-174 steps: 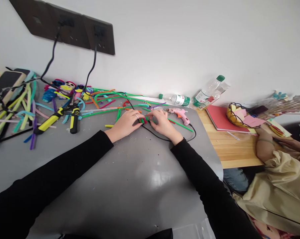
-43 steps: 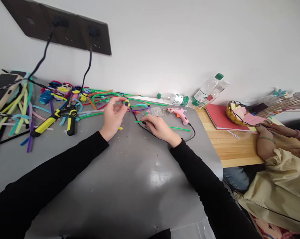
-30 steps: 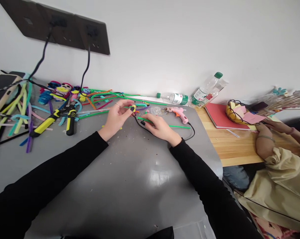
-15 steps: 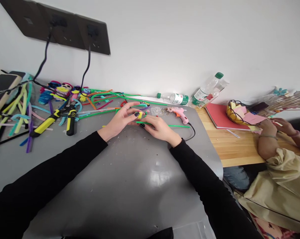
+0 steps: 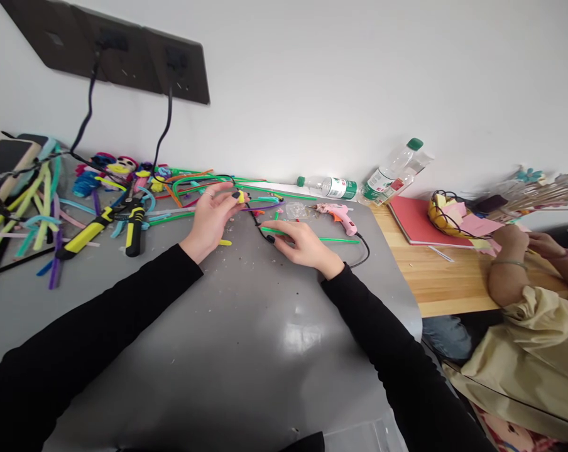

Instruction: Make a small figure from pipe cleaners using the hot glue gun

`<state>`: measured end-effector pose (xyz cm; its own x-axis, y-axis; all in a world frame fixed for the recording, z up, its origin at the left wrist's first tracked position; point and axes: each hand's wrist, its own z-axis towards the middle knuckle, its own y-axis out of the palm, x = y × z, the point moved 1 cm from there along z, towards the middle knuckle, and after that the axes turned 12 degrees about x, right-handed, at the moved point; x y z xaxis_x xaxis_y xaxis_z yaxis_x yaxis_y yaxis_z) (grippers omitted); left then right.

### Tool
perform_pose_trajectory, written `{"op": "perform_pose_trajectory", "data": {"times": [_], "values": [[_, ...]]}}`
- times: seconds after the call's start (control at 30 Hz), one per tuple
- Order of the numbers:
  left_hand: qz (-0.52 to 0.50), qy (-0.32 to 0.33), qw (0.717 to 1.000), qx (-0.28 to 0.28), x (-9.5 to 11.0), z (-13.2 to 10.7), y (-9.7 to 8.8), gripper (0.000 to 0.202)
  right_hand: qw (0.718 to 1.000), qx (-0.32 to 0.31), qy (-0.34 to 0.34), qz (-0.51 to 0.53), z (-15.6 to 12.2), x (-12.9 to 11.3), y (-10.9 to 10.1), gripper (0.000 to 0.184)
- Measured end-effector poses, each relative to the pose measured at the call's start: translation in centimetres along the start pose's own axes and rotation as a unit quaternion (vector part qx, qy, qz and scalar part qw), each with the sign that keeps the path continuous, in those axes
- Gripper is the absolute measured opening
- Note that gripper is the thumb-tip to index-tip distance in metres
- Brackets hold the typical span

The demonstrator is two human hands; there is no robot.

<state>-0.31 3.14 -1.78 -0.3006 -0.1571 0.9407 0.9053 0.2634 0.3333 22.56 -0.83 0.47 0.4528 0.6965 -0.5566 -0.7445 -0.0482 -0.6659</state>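
Observation:
My left hand (image 5: 212,216) is closed, with thumb and fingertips pinching a small yellow piece (image 5: 239,196) above the grey table; its exact form is mostly hidden. To its right, my right hand (image 5: 303,245) rests low over the table with its fingers closed on a long green pipe cleaner (image 5: 338,240). One end of that stem shows past the fingertips and the other runs out to the right. A short yellow strip (image 5: 225,242) lies on the table beside my left hand. The black cable passes between the two hands.
A pink glue gun (image 5: 339,216) lies right of my hands, near two plastic bottles (image 5: 338,187). Yellow-handled pliers (image 5: 134,229) and many coloured pipe cleaners (image 5: 43,207) cover the left. A co-worker's hands (image 5: 510,245) are at the wooden table by a yellow basket (image 5: 439,216).
My left hand has moved left, away from my right hand, with the yellow piece in it. The cable and yellow strip now show between them. My right hand has barely moved.

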Motion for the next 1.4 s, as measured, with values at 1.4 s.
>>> {"op": "perform_pose_trajectory", "data": {"times": [1.4], "values": [[0.159,0.065,0.962,-0.213,1.2,-3.2,1.4,0.047,0.998,0.056,0.017,-0.027,0.4,1.2,0.3,0.021]]}}
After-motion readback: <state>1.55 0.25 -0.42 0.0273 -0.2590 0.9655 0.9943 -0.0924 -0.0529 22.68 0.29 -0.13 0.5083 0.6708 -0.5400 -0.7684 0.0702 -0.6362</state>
